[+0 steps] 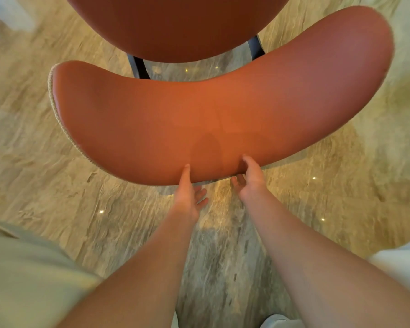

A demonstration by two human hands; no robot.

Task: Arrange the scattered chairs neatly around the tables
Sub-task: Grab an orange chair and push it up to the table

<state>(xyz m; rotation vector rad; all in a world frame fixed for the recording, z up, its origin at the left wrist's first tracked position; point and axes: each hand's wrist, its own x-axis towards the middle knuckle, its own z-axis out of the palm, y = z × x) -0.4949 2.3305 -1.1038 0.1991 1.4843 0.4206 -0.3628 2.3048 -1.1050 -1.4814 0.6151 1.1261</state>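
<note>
A brown leather chair fills the upper half of the view, seen from above and behind. Its curved backrest (223, 110) spans the middle and its seat (175, 24) lies beyond at the top. Dark metal legs (139, 66) show between the two. My left hand (188, 192) grips the backrest's near edge, thumb on top and fingers underneath. My right hand (249, 176) holds the same edge just to the right, thumb on top and fingers curled below. No table is in view.
A glossy beige marble floor (69, 197) lies all around, with small light reflections. My light clothing (21, 268) fills the lower left corner. A pale blurred shape (3, 17) stands at the top left.
</note>
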